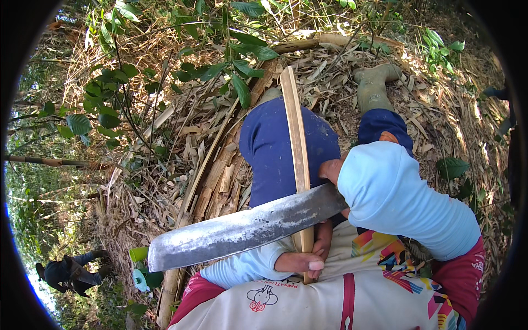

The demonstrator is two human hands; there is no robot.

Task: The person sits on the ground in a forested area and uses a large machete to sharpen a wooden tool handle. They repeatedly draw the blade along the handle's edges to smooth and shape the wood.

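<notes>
A long split-bamboo strip stands nearly lengthwise in front of me, its near end by my belly. My left hand is closed around that lower end, thumb on top. In my right hand is a machete with a broad, worn grey blade. The blade lies across the strip, pointing left, its outer part above my left forearm. The right sleeve covers part of the right hand, and the machete's handle is hidden. Beneath the strip is my blue-trousered leg.
My rubber boot rests on dry leaves at the far right. Bamboo poles lie along my left. A green container and a pale cup are beyond them. Leafy plants grow at far left; another person is near the left edge.
</notes>
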